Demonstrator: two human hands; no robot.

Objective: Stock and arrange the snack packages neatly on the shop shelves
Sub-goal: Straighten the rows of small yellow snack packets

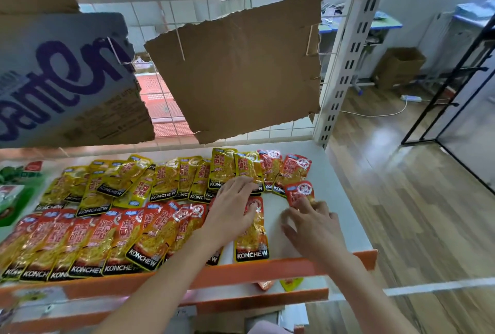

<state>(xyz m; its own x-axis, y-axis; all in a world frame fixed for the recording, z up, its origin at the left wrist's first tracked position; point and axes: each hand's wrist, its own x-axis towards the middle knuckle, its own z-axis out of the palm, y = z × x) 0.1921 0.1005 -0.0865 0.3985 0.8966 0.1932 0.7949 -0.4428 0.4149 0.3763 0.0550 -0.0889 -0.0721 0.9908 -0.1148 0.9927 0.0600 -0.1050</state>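
Two rows of Konchew snack packets lie flat on the white shelf (337, 199): yellow packets (166, 178) at the back, red packets (107, 237) at the front. My left hand (230, 210) rests flat, fingers spread, on a red packet (253, 240) at the right end of the front row. My right hand (313, 224) pinches the lower edge of another red packet (300, 191) at the right end of the back row.
Torn cardboard sheets (241, 66) hang on the wire back panel. A white upright post (345, 66) stands at the shelf's right back corner. The orange front lip (267, 272) edges the shelf. Green packets (16, 189) lie far left. Wooden floor (415, 213) lies to the right.
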